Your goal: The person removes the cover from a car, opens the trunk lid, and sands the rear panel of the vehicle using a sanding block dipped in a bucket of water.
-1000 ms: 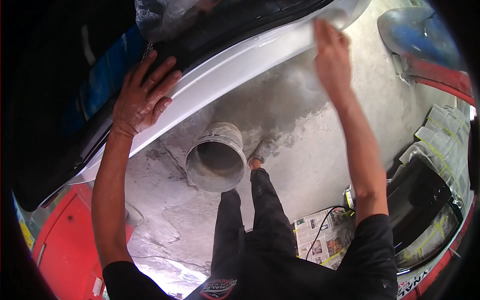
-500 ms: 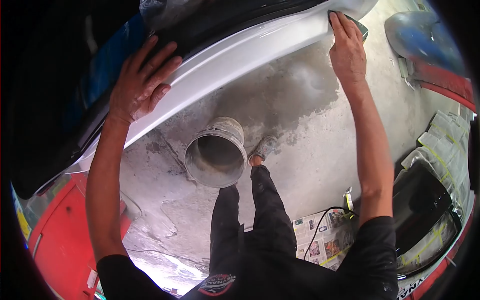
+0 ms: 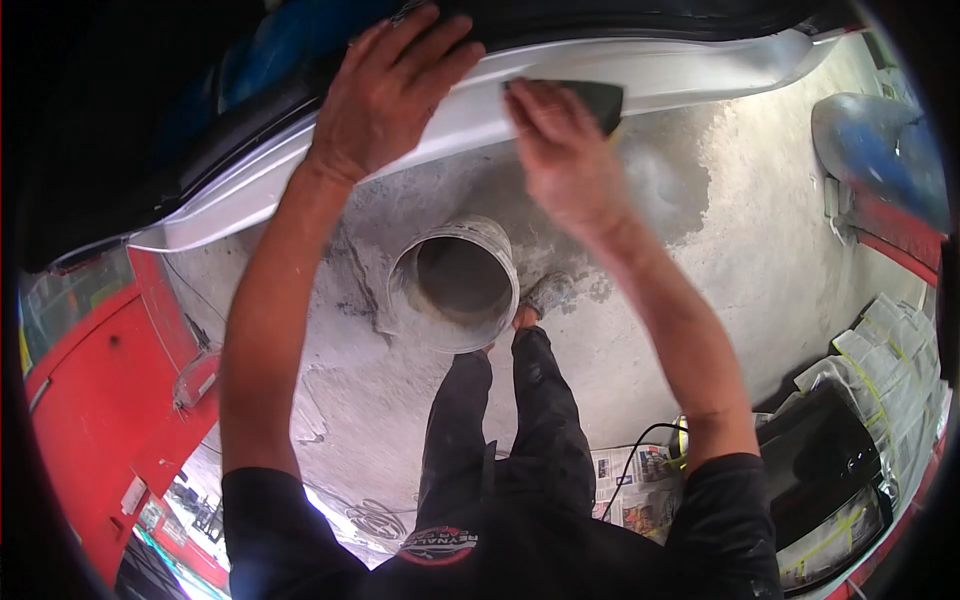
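Observation:
A long, glossy white car body panel (image 3: 660,75) runs across the top of the head view. My left hand (image 3: 385,95) lies open near its upper edge, fingers stretched toward the dark strip above. Farther right, my right hand (image 3: 570,150) is closed on a dark sheet of sandpaper (image 3: 597,102), held flat against the white surface. The sheet's right part sticks out past my fingers, and the rest is hidden under them. My right hand is slightly blurred.
A dirty bucket (image 3: 452,285) stands on the concrete floor (image 3: 760,260), beside my feet. A wet patch (image 3: 660,180) darkens the floor under the panel. Red bodywork (image 3: 110,400) is at left. On the right are a black panel (image 3: 820,440), masking paper (image 3: 880,360), newspaper and a cable.
My right hand has slid left along the panel with the sandpaper, coming nearer my left hand. My left hand has shifted right and up. The whole view has turned somewhat.

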{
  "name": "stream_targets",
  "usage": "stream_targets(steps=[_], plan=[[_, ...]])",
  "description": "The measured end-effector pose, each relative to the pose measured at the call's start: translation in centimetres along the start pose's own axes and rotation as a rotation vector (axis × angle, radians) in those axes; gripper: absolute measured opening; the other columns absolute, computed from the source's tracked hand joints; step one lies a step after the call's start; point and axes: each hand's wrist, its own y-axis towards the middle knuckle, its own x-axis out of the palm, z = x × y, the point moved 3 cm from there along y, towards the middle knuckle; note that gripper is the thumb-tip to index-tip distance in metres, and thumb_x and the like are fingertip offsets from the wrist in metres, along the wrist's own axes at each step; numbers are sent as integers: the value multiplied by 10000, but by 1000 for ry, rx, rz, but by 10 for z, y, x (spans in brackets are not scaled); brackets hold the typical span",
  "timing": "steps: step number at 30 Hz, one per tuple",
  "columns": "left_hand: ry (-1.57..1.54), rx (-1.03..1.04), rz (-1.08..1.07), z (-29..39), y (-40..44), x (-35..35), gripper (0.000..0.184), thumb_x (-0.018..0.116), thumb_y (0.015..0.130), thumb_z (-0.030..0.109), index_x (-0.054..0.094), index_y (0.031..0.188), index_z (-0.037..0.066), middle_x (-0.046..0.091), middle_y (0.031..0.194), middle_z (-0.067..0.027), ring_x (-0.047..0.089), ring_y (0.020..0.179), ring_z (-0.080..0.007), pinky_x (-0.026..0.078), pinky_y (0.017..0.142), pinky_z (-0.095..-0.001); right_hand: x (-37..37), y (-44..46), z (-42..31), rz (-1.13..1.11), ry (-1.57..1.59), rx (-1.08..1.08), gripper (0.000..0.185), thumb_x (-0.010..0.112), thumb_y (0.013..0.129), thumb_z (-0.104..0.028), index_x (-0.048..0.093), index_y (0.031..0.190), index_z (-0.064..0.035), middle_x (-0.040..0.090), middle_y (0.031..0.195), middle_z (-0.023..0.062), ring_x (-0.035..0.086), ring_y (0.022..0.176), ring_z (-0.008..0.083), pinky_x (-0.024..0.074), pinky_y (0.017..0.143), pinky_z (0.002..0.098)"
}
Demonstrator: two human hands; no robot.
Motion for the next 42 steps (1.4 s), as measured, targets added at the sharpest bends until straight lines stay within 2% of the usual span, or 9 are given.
stream_targets(steps=[5, 12, 16, 20, 27, 31, 35, 39, 42], plan=[[-119, -204, -130, 22, -101, -17, 432, 644, 971, 221, 625, 1392, 125, 593, 1465, -65, 513, 1384, -279, 409, 1125, -456, -37, -41, 110, -84, -219, 235, 671, 689, 815, 30, 482, 1452, 61, 565, 1423, 178, 532, 1326, 308, 422, 1150, 456], [-80, -354, -266, 4, -176, -32, 519, 602, 1017, 255, 521, 1507, 104, 479, 1584, -77, 388, 1502, -271, 318, 1231, -435, 25, 40, -98, -99, 3, -35, 506, 578, 861, -90, 612, 1348, 44, 570, 1413, 196, 526, 1337, 345, 438, 1154, 436], [-30, -396, -211, -21, -228, -39, 586, 577, 1026, 244, 409, 1579, 148, 362, 1657, -27, 282, 1554, -229, 257, 1272, -421, 20, 21, -50, -86, 175, 10, 478, 592, 853, 16, 634, 1329, -14, 624, 1365, 135, 592, 1266, 312, 485, 1105, 435], [25, -493, -209, -31, -275, -50, 588, 559, 1040, 266, 391, 1585, 125, 342, 1667, -54, 273, 1558, -257, 265, 1263, -436, -4, -26, 24, -77, -195, 89, 632, 578, 859, 87, 522, 1475, -43, 531, 1523, 144, 459, 1451, 324, 413, 1183, 472], [-46, -657, -168, 45, -268, -26, 565, 549, 1051, 295, 428, 1559, 80, 337, 1664, -136, 278, 1550, -353, 241, 1240, -513, 60, 47, -151, -109, 118, -39, 559, 586, 876, -82, 544, 1424, 19, 470, 1545, 215, 465, 1416, 386, 393, 1169, 543], [-196, -638, -250, 86, -280, -27, 529, 557, 1038, 233, 461, 1532, 71, 351, 1656, -140, 290, 1543, -364, 246, 1237, -517, 45, 15, -72, -87, 65, -53, 579, 601, 891, -103, 519, 1455, -4, 462, 1556, 188, 469, 1425, 317, 374, 1193, 506], [-262, -715, -312, 92, -350, -46, 475, 542, 1043, 197, 503, 1499, 70, 399, 1628, -138, 323, 1529, -356, 280, 1223, -504, -22, -55, 99, -117, -338, 276, 681, 491, 920, 130, 369, 1567, -40, 400, 1614, 141, 388, 1494, 258, 354, 1229, 358], [-311, -678, -249, 92, -323, -51, 442, 540, 1040, 157, 533, 1470, 55, 468, 1579, -144, 362, 1509, -357, 312, 1214, -504, 42, -39, 8, -74, -66, 185, 725, 496, 934, -44, 257, 1618, -25, 268, 1684, 153, 203, 1576, 310, 126, 1293, 494], [-327, -543, -54, 72, -226, -50, 400, 550, 1028, 113, 582, 1420, 38, 514, 1540, -145, 390, 1491, -360, 349, 1201, -507, 48, 24, -105, -90, 23, 102, 537, 543, 904, -116, 557, 1426, 9, 466, 1555, 208, 402, 1472, 391, 305, 1230, 529]])
